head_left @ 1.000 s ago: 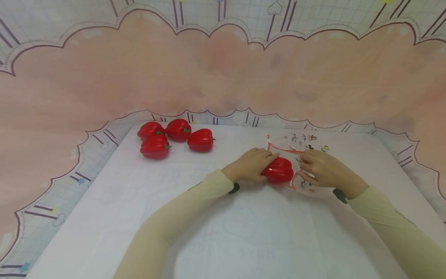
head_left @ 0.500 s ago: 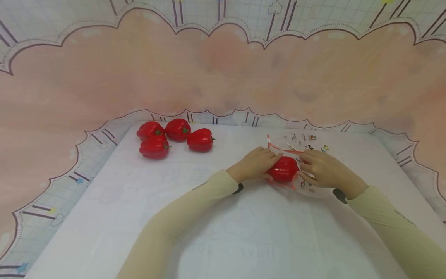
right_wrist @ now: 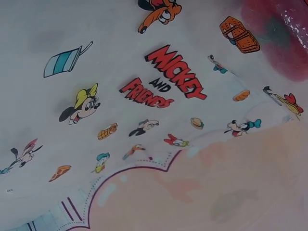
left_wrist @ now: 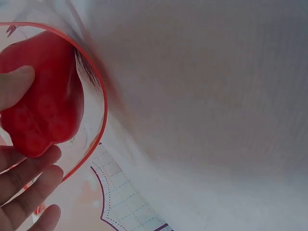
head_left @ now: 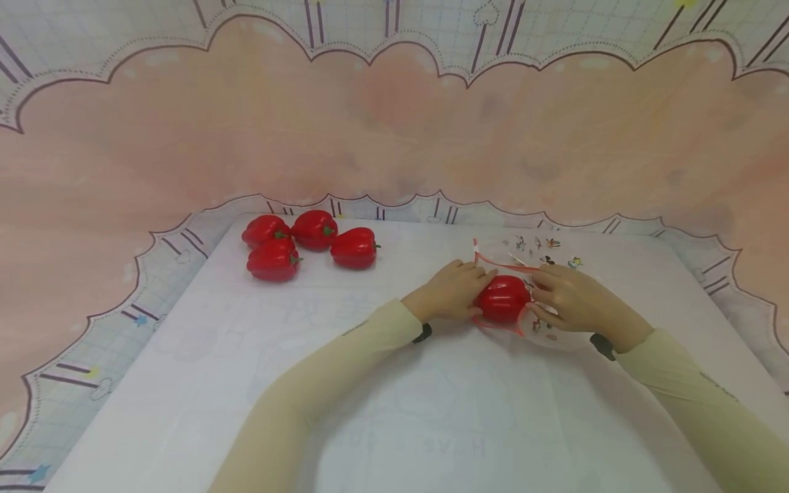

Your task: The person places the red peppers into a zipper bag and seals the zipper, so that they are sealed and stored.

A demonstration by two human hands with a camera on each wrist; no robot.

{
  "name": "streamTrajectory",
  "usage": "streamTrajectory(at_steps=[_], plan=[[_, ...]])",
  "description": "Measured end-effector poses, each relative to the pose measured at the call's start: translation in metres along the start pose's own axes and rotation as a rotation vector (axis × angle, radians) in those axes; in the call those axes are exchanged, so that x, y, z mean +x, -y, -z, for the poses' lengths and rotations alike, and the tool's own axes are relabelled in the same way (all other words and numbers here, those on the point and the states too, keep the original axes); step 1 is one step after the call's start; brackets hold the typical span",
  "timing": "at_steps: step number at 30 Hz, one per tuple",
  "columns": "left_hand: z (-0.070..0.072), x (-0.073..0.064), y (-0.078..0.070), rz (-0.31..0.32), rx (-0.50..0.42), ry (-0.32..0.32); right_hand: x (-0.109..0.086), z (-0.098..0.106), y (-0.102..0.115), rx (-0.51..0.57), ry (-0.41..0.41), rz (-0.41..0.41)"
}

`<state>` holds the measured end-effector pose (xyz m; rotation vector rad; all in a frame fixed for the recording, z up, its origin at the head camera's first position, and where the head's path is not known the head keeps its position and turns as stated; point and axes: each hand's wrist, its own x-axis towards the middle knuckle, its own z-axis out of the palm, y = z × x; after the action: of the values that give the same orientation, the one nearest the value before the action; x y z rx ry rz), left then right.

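Observation:
At the mouth of a clear printed plastic bag point(head_left: 545, 248), my left hand point(head_left: 448, 291) grips a red bell pepper point(head_left: 504, 300). In the left wrist view the thumb point(left_wrist: 18, 84) presses on the pepper point(left_wrist: 41, 91), with fingers point(left_wrist: 36, 187) curled at its other side. Around the pepper there runs the bag's red rim point(left_wrist: 105, 103). My right hand point(head_left: 573, 298) pinches that rim and keeps the mouth spread. Cartoon prints on the bag point(right_wrist: 96, 57) fill the right wrist view, where the pepper point(right_wrist: 276, 41) looks blurred through the plastic and the right hand is out of frame.
Several more red bell peppers point(head_left: 274, 259) lie in a group at the back left of the white table point(head_left: 394, 411). Behind the table stands a peach backdrop point(head_left: 370, 130) with a scalloped pattern.
The pepper and my left hand have moved right, into the bag's mouth, mostly in the first half second. My right hand stays nearly still on the rim.

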<state>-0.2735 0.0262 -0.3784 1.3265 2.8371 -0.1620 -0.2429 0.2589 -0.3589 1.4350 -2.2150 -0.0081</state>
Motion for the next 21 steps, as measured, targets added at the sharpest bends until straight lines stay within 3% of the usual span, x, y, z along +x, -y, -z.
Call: streamTrajectory(at_steps=[15,21], plan=[[-0.002,0.01,-0.001,0.145,-0.032,-0.036,0.004,0.008,0.001,-0.001,-0.047,0.062],[-0.006,0.016,0.001,0.156,-0.031,-0.071,0.003,0.012,0.002,0.002,-0.047,0.071]])
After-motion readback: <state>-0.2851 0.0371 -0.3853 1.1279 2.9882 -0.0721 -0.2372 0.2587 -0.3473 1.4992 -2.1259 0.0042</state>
